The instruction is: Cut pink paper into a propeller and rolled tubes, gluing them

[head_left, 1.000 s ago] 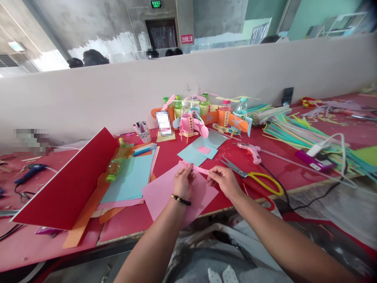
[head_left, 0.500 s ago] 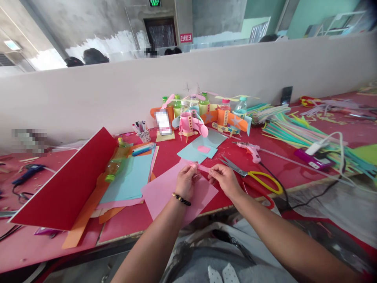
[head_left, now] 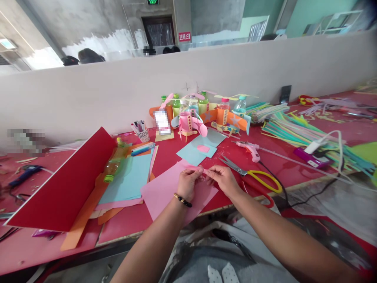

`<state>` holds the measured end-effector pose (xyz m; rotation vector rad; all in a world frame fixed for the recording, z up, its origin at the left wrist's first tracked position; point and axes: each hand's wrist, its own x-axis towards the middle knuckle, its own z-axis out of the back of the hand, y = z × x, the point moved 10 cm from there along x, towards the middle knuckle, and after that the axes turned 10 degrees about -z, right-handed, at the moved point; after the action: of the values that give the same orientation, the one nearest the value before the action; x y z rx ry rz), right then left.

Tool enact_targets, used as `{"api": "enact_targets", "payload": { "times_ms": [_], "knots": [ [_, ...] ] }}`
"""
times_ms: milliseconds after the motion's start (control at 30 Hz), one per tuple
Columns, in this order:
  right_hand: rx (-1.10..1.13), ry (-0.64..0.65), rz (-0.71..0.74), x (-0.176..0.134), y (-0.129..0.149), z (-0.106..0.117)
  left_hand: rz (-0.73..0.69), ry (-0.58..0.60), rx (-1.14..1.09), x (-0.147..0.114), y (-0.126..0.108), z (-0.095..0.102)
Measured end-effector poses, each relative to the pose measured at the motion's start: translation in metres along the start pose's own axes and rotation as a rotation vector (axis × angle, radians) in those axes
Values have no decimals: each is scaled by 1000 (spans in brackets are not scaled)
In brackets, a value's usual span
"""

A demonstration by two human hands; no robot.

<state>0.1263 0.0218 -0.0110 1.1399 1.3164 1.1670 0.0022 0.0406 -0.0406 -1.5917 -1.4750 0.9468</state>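
Just below the centre of the frame, a narrow pink strip (head_left: 192, 167) is pinched between closed thumb and fingers of both the left hand (head_left: 188, 181) and the right hand (head_left: 224, 179), their tips nearly meeting above a pink sheet (head_left: 161, 193). The strip's edges should be kept aligned and the grip even, so that no stray creases are pressed in.

"Where did the 1 view look from?"
"The person's head, facing forward and down."
"How near?"
"Near the left hand (head_left: 187, 184) and right hand (head_left: 226, 181), below centre; the lap (head_left: 196, 259) showed at the bottom, the red table (head_left: 165, 153) beyond, the partition (head_left: 103, 94) and far wall (head_left: 218, 15) farthest."
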Motion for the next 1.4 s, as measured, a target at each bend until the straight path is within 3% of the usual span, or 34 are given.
{"api": "enact_targets", "payload": {
  "times_ms": [400, 833, 1200, 1400],
  "knots": [
    [-98, -37, 63, -4, 7, 1, 13, -34, -65, 2, 2, 3],
    [-62, 2, 52, -4, -2, 0, -124, -216, -139, 12, -21, 34],
    [-57, 15, 35, -4, -3, -2, -120, -256, -185, 10, -23, 35],
    [63, -5, 13, -6, -3, 7, -168, -419, -276, 21, -37, 67]
  ]
}}
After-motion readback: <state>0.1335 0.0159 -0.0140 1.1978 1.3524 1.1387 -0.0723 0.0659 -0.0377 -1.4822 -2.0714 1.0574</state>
